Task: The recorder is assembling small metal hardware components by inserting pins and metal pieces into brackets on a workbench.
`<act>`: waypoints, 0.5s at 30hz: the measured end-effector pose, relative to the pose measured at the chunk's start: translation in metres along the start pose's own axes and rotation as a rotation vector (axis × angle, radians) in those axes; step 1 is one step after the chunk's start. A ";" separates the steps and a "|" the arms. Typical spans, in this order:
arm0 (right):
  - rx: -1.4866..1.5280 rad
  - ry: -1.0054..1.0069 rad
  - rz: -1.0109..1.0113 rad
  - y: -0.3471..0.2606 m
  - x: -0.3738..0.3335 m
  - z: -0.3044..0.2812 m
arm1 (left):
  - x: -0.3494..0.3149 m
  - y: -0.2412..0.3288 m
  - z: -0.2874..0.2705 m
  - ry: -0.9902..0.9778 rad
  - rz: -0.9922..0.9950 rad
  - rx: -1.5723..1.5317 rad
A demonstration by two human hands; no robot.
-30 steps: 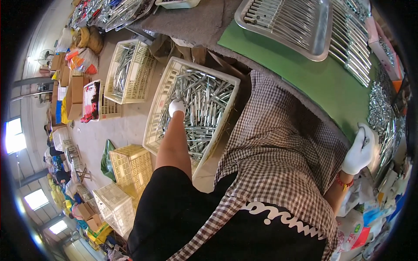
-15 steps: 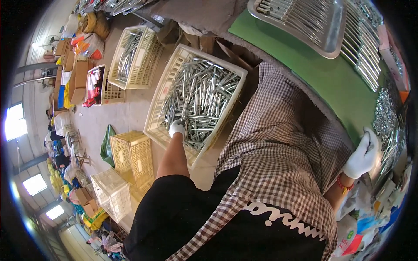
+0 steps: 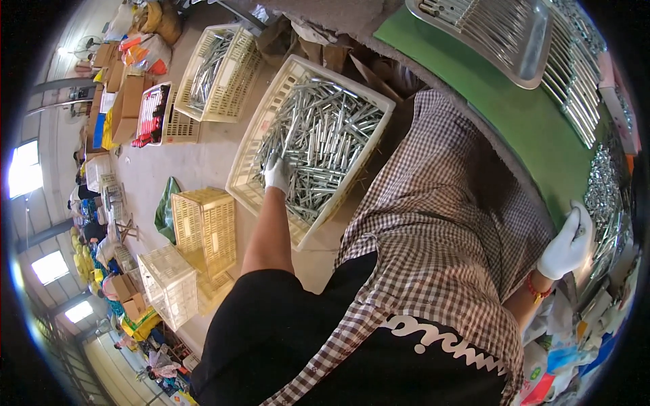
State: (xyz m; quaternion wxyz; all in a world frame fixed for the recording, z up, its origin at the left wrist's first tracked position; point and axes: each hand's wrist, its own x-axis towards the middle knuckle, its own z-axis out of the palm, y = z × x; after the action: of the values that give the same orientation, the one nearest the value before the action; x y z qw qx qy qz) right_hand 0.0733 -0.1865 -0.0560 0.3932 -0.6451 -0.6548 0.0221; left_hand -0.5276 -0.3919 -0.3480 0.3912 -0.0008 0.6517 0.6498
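Observation:
My left hand [image 3: 277,173], in a white glove, reaches into a cream plastic crate [image 3: 238,159] heaped with shiny metal rods [image 3: 328,139]. Its fingertips touch the rods near the crate's left side; they are partly hidden, and I cannot tell whether they grip one. At the right, my white-gloved right hand [image 3: 569,245] is by the edge of the green bench top [image 3: 501,139], next to a pile of small metal parts [image 3: 602,183]. Its fingers are curled together, and whatever may be between them is too small to make out.
A metal tray [image 3: 528,64] of long rods lies on the bench, beside a row of rods [image 3: 572,84]. Another rod-filled crate [image 3: 227,84] stands farther left on the floor. Yellowish crates [image 3: 206,227] and a clear-white crate [image 3: 168,284] stand nearer on the left.
My left hand has moved farther in over the rods, away from the crate's near rim. My right hand stays by the bench edge. The whole view has shifted slightly.

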 end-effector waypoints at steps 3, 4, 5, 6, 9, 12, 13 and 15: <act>-0.040 0.020 -0.038 -0.005 0.001 0.001 | 0.013 -0.009 -0.002 0.241 -0.076 0.248; -0.009 0.021 -0.042 -0.003 0.002 0.001 | 0.022 -0.010 -0.016 0.201 0.029 0.488; 0.030 0.027 -0.033 0.001 0.003 0.000 | 0.033 -0.005 -0.032 0.161 0.144 0.740; 0.038 0.031 -0.019 0.003 0.003 0.000 | 0.036 -0.014 -0.031 0.204 0.386 0.816; -0.047 0.030 -0.040 -0.005 0.000 0.001 | -0.002 -0.012 0.052 0.219 0.319 1.539; -0.037 0.014 -0.032 0.000 -0.001 0.000 | 0.008 0.002 0.055 0.191 0.503 1.587; -0.019 0.016 -0.014 0.000 0.000 0.000 | 0.017 0.005 0.061 0.186 0.505 1.590; -0.005 0.019 0.009 0.002 -0.001 0.001 | 0.030 0.010 0.069 0.147 0.109 1.621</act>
State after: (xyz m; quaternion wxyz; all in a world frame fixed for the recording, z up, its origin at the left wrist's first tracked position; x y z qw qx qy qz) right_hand 0.0741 -0.1863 -0.0579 0.3978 -0.6491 -0.6482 0.0159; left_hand -0.5183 -0.3168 -0.3441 0.1945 0.2715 0.9426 -0.0072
